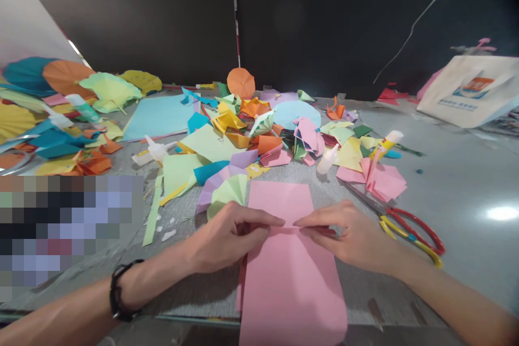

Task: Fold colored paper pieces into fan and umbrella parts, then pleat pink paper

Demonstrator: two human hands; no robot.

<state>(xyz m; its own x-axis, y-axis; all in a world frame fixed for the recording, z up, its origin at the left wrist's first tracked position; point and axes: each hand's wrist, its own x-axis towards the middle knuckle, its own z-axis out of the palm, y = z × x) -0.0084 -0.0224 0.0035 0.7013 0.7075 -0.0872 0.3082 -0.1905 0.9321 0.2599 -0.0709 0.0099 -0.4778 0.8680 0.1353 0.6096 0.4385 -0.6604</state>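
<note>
A long pink sheet of paper (294,286) lies in front of me, its near end reaching past the table's front edge. Across it runs a raised fold, pinched from both sides. My left hand (233,232) grips the fold's left part between thumb and forefinger. On the right part, my right hand (346,235) pinches the fold the same way. Both hands are closed on the paper, with their fingertips close together near the middle. Beside my right hand lie scissors (409,232) with red and yellow handles. A pale green pleated paper piece (229,194) rests near my left hand.
Coloured paper scraps and folded shapes cover the back of the table (466,184). Small glue bottles (327,159) and a glue stick (387,143) stand or lie among them. A white bag (470,92) is at the back right. A dark wall (324,21) rises behind.
</note>
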